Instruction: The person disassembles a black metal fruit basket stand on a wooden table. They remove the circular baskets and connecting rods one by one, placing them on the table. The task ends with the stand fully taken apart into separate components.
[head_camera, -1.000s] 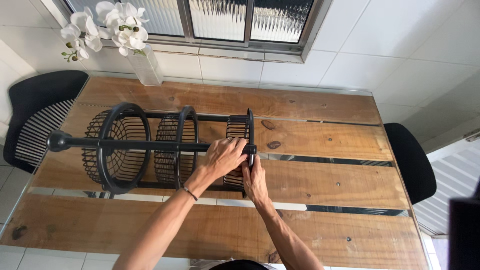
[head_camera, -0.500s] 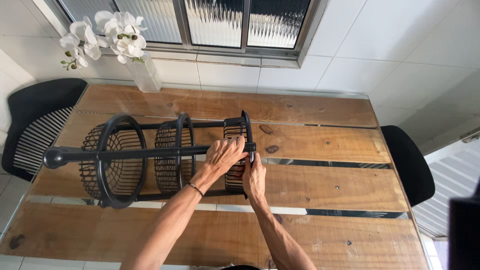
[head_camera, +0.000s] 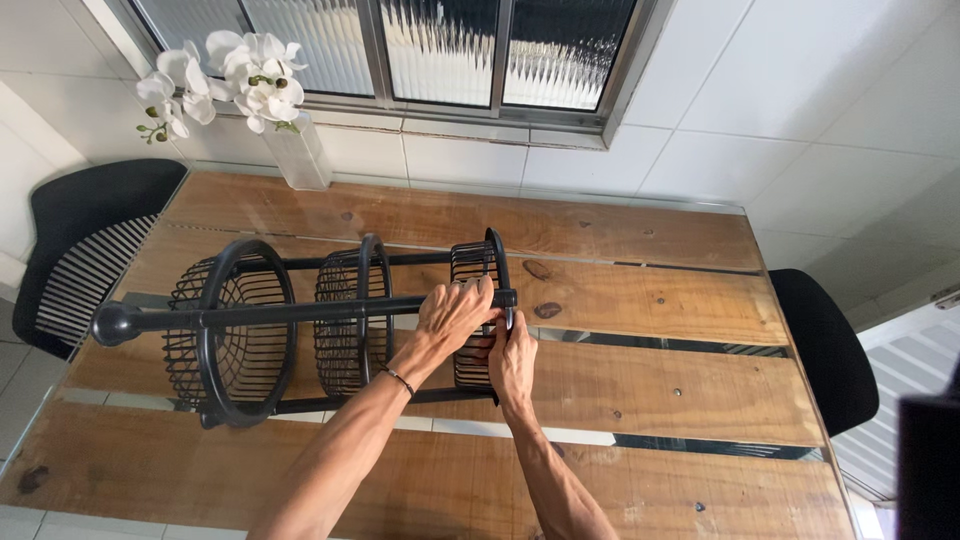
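Observation:
A black three-tier wire basket stand (head_camera: 300, 325) lies on its side on the wooden table (head_camera: 640, 390). Its centre pole runs left to right and ends in a round knob at the left. My left hand (head_camera: 452, 316) wraps over the pole near the smallest basket at the right end. Just to the right and below, my right hand (head_camera: 512, 358) has its fingers up against the end of the pole and the small basket's rim. What my right fingers pinch there is hidden.
A clear vase with white orchids (head_camera: 285, 120) stands at the table's far left by the window. One black chair (head_camera: 85, 250) sits at the left end of the table, another black chair (head_camera: 825, 345) at the right. White tiled wall behind.
The view has shifted slightly. Both hands stay at the right end of the pole, with the left hand's grip turned a little over it; the stand lies in the same place.

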